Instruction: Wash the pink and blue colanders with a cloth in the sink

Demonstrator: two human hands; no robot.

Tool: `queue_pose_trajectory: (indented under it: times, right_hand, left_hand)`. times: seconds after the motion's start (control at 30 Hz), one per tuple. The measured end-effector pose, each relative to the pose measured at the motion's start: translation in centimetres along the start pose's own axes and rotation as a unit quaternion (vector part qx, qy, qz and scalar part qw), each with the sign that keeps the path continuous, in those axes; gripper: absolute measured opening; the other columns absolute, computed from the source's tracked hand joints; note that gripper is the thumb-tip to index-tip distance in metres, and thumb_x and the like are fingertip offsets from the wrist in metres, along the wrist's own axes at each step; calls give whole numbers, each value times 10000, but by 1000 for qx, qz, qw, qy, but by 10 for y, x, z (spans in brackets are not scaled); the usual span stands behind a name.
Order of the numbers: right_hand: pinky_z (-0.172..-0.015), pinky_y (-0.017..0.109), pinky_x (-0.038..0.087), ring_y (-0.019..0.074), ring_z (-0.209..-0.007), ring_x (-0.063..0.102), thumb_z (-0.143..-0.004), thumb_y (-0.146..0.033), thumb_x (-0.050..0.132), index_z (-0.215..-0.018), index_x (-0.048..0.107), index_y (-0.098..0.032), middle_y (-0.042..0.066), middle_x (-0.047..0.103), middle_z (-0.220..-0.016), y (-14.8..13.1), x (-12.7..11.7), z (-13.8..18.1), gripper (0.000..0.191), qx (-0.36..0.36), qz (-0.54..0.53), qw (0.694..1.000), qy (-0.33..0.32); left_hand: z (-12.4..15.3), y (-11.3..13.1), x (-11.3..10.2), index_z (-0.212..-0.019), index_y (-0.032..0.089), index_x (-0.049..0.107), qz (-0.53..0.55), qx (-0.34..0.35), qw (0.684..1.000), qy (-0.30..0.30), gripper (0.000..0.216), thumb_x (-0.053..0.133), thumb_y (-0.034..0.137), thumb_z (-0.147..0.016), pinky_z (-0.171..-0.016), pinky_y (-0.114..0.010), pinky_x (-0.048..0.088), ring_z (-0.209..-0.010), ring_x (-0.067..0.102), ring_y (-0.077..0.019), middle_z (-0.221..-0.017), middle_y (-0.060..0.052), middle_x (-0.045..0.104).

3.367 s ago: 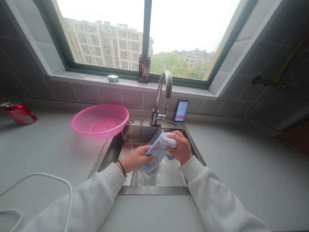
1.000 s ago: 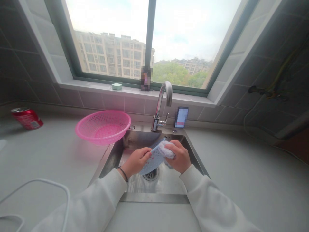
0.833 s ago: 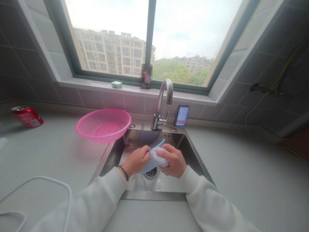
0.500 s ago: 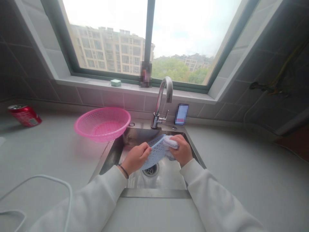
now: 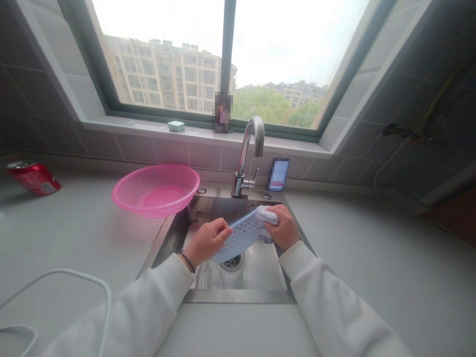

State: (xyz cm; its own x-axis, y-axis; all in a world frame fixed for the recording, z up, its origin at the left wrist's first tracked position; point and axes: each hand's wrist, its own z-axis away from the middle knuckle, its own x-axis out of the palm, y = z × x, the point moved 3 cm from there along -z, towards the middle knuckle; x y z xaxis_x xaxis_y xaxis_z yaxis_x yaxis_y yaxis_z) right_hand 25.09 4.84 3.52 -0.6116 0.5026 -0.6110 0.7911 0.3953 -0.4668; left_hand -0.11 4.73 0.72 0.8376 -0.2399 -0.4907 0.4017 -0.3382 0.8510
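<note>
A pale blue basket (image 5: 240, 239) with a pierced wall is held tilted over the steel sink (image 5: 256, 272). My left hand (image 5: 208, 240) is closed on its left rim. A white fluffy cloth (image 5: 266, 218) is bunched in my right hand (image 5: 285, 227), which presses it against the basket's right end. Part of the drain (image 5: 232, 263) shows below the basket. My fingers hide some of the rim and the cloth.
A pink plastic basket (image 5: 158, 193) stands on the counter at the sink's left edge. Behind the sink rises a chrome faucet (image 5: 242, 163), with a phone (image 5: 278, 174) leaning at its right. Farther left lies a red can (image 5: 35, 178); a white cable (image 5: 85, 278) loops at lower left.
My right hand and the cloth have shifted slightly to the right along the basket. The basket has turned so more of its outer wall faces me. My left hand keeps its grip.
</note>
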Motion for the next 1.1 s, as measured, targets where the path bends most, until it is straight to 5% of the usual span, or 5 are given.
queue_pose_trajectory:
  times: [0.23,0.47,0.73,0.97,1.1]
  right_hand:
    - [-809,385,575,256,-873,692,-720,-203,638,-916,743,-240,68,684,-981,-9,1,3,226,-10,32,999,-17]
    - [-740,310,581,218,-854,707,-706,-220,699,-966,742,-260,62,685,-1042,-58,18,24,267,-165,-49,981,-93]
    - [-789,349,591,231,-854,708,-691,-159,632,-928,743,-242,58,689,-980,-13,4,3,275,-41,-11,999,-25]
    - [-716,277,567,186,-815,694,-734,-264,715,-935,765,-277,49,684,-1013,-53,9,23,207,-156,-1,987,-49]
    - [-757,305,587,205,-855,705,-724,-216,691,-963,764,-279,47,692,-1044,-36,7,15,258,-99,-1,993,-58]
  left_hand:
    - [-3,6,-2,-874,209,589,-76,39,996,-35,273,405,396,-949,-647,-294,379,-731,626,-214,-781,-31,668]
    - [-3,5,-4,-730,211,541,-96,-10,995,24,258,463,382,-906,-607,-289,327,-635,569,-187,-635,-2,609]
    - [1,8,-6,-665,221,482,-24,4,997,68,331,473,471,-882,-565,-262,332,-586,530,-165,-592,18,553]
    - [0,2,-7,-657,221,470,-13,-13,995,94,322,479,466,-866,-555,-254,333,-569,497,-151,-570,34,515]
    - [1,2,-6,-646,220,465,-2,-15,996,83,318,513,454,-856,-541,-249,343,-549,495,-142,-563,37,521]
